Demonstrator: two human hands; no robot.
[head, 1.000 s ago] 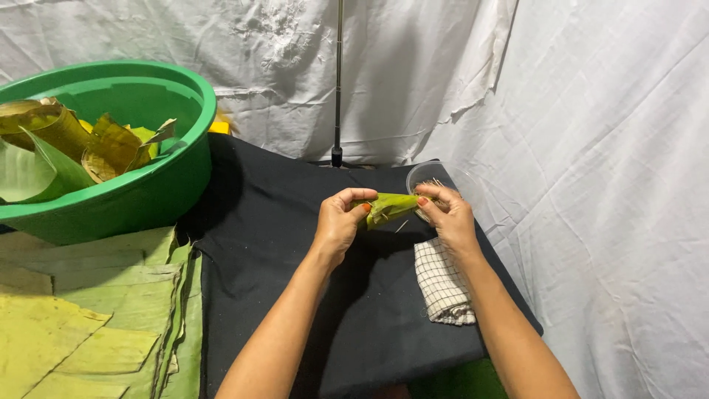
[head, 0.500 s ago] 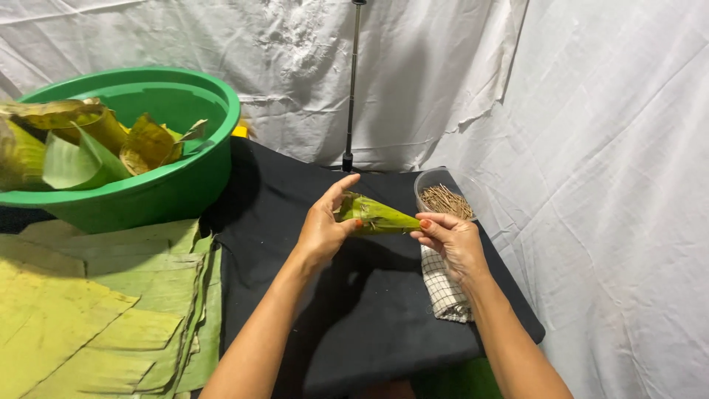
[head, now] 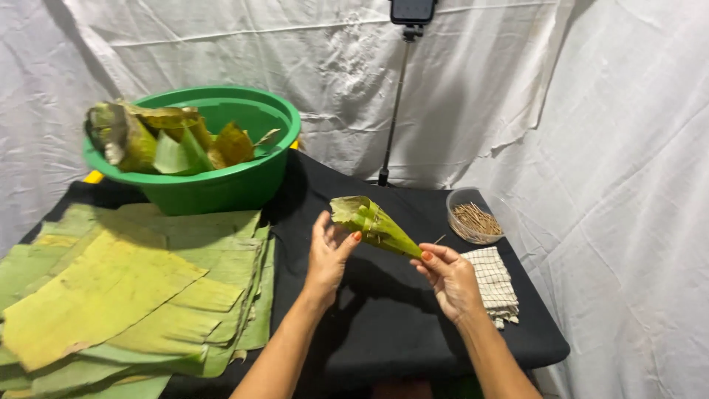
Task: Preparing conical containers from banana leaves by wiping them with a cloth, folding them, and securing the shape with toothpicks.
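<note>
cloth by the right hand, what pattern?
White cloth with a dark checked grid, seen in the head view.

Both forearms are bare with no sleeves, watch or bracelet in view, and the left hand [head: 329, 255] and right hand [head: 450, 277] have fingers [head: 354, 237] with short nails painted orange-red.
</note>
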